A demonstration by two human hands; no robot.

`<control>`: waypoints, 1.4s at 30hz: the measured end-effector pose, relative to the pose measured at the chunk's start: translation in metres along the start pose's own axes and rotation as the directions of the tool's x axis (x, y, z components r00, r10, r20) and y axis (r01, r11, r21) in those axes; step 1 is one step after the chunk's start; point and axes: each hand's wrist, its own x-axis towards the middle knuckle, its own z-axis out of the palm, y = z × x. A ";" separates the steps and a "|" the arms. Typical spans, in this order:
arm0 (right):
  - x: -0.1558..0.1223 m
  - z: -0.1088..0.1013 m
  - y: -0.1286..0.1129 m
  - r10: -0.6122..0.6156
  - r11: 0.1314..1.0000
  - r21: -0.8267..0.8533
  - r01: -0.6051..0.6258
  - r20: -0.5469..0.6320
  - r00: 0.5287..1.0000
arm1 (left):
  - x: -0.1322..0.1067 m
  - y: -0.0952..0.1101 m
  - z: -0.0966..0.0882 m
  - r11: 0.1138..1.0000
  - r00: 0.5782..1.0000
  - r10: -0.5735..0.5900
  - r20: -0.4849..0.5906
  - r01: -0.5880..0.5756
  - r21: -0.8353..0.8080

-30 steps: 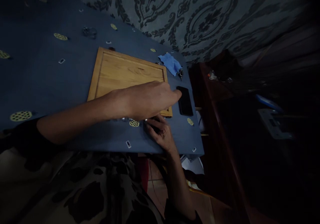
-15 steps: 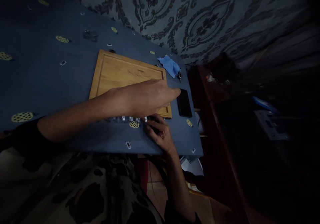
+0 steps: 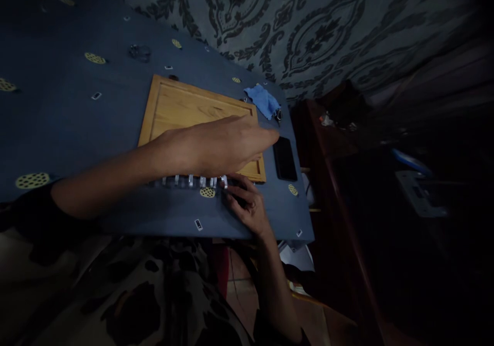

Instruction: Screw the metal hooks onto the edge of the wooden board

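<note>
My left hand (image 3: pixel 224 145) reaches across a framed wooden board (image 3: pixel 185 104) from the left, back upward. One digit points right toward a black phone (image 3: pixel 285 158); the other fingers are mostly hidden, so its grip cannot be told. Below it, my right hand (image 3: pixel 249 204) has bent fingers closed at the rightmost of the small silvery pieces (image 3: pixel 203 182), which lie in a row along the board's near edge. What kind of pieces they are is too dark and small to tell.
A blue cloth (image 3: pixel 262 100) lies beyond the board's right corner. A small dark object with loops (image 3: pixel 139 53) rests at the far left of the blue patterned tablecloth (image 3: pixel 116 78). A patterned wall covering (image 3: pixel 270 21) rises behind. Dark furniture (image 3: pixel 339 207) stands to the right.
My left hand has lifted slightly away from me, uncovering more of the silvery row. My right hand stays almost in place.
</note>
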 end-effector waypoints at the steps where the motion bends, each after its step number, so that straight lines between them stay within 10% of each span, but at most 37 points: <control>1: 0.000 0.000 0.000 -0.002 1.000 -0.002 0.002 0.001 1.000 | 0.000 0.000 0.000 1.000 1.000 -0.008 0.006 0.008 0.001; 42: -0.001 0.001 0.001 0.007 0.996 0.086 -0.004 -0.044 0.999 | 0.002 -0.006 0.004 1.000 1.000 0.015 0.000 -0.015 0.010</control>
